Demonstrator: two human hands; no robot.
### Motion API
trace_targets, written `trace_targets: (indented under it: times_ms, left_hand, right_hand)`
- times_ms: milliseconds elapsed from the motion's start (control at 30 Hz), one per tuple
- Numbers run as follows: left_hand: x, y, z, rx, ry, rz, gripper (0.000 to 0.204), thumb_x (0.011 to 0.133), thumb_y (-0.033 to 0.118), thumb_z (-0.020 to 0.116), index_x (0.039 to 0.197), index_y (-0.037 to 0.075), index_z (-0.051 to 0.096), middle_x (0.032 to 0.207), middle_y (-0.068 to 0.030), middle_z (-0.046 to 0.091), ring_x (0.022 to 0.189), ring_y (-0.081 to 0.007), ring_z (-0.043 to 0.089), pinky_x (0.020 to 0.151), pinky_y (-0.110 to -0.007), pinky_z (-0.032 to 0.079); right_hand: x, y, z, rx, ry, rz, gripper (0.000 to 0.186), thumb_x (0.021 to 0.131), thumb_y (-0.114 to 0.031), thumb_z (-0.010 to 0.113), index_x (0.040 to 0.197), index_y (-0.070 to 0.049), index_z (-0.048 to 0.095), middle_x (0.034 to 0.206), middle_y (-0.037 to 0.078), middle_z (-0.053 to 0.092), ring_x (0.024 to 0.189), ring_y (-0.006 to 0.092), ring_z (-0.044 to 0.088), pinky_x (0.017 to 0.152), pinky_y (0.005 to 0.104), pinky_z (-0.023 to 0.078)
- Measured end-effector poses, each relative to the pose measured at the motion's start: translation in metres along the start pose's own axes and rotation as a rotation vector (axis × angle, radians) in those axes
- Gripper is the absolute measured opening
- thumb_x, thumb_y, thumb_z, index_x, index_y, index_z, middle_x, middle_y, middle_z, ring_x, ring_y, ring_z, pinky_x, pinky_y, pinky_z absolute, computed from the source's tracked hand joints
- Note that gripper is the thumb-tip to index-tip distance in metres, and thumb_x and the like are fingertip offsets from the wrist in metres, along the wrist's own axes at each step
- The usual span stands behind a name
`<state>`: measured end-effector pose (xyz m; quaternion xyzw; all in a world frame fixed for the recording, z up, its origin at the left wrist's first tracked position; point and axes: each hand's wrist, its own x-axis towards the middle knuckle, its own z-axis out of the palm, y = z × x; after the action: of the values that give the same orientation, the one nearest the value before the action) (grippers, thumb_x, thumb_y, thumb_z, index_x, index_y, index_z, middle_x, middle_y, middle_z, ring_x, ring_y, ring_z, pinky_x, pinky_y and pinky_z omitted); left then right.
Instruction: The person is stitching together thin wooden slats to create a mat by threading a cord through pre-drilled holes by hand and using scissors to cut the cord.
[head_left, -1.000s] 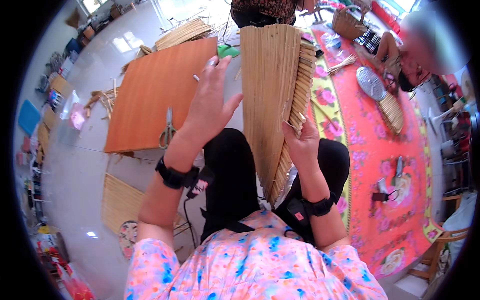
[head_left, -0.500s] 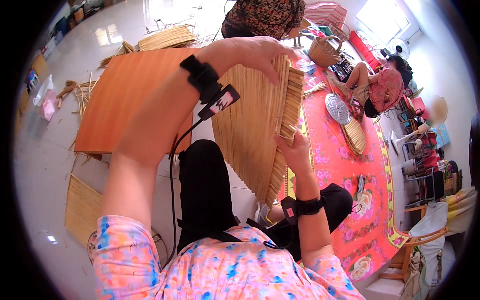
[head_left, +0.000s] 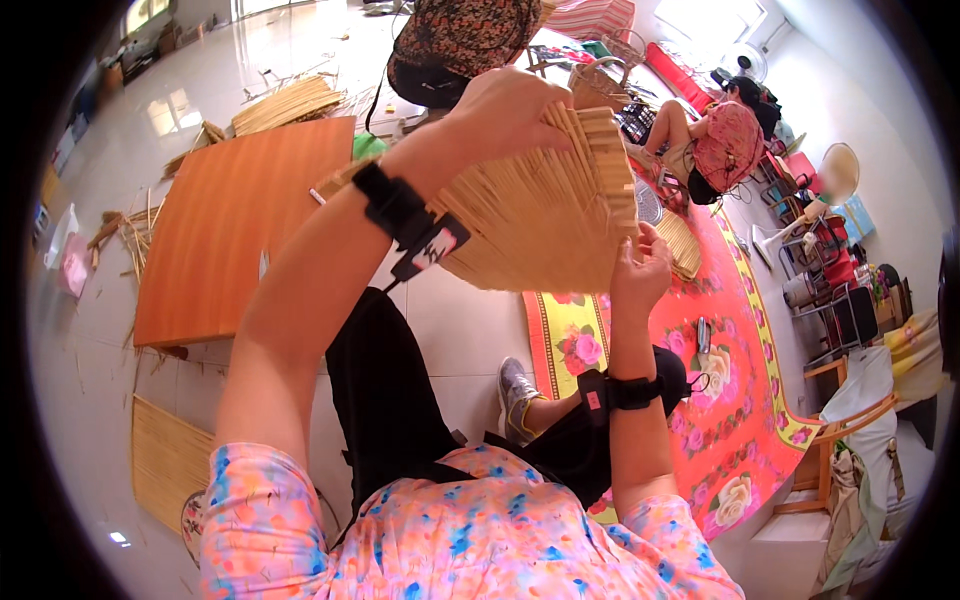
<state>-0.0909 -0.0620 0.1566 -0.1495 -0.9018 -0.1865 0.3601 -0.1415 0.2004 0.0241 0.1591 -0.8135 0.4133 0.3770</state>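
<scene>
Straw-coloured slats make up the panel (head_left: 530,225), which in the head view is held up in front of the person, tilted, beyond the knees and to the right of the orange tabletop (head_left: 240,225). The right hand (head_left: 645,265) pinches the near end of the thick folded edge (head_left: 612,165), fingertips bunched. The left hand (head_left: 515,108) arches over the panel's far side, its thumb against the slats; its fingertips are hidden, so I cannot tell whether it grips or merely steadies. For good handling, I judge, keep the right pinch firm but light, spread the left palm wide so the slats bear weight evenly, and tilt slowly, since a sharp twist might loosen or splay them.
</scene>
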Motion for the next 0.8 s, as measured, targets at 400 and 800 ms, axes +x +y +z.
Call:
trace_targets:
  times_ms: [400,800]
  left_hand:
    - [-0.088,0.047,0.056,0.094,0.450,-0.588,0.031,0.076,0.028,0.078,0.099,0.010,0.069,0.086,-0.0116,0.070,0.078,-0.0315,0.068,0.068,-0.040,0.052]
    - [-0.163,0.116,0.088,-0.162,0.467,-0.568,0.022,0.083,0.009,0.069,0.101,0.005,0.058,0.089,-0.0136,0.062,0.078,-0.0354,0.064,0.068,-0.042,0.051]
  right_hand:
    - [-0.015,-0.038,0.017,0.600,-0.628,0.519,0.028,0.096,-0.022,0.061,0.114,-0.002,0.066,0.095,0.005,0.071,0.083,0.0108,0.065,0.067,0.0252,0.051]
    - [-0.025,-0.065,0.017,0.826,-0.710,0.960,0.054,0.102,-0.044,0.041,0.119,0.006,0.053,0.094,0.018,0.064,0.085,0.0276,0.068,0.072,0.0377,0.058]
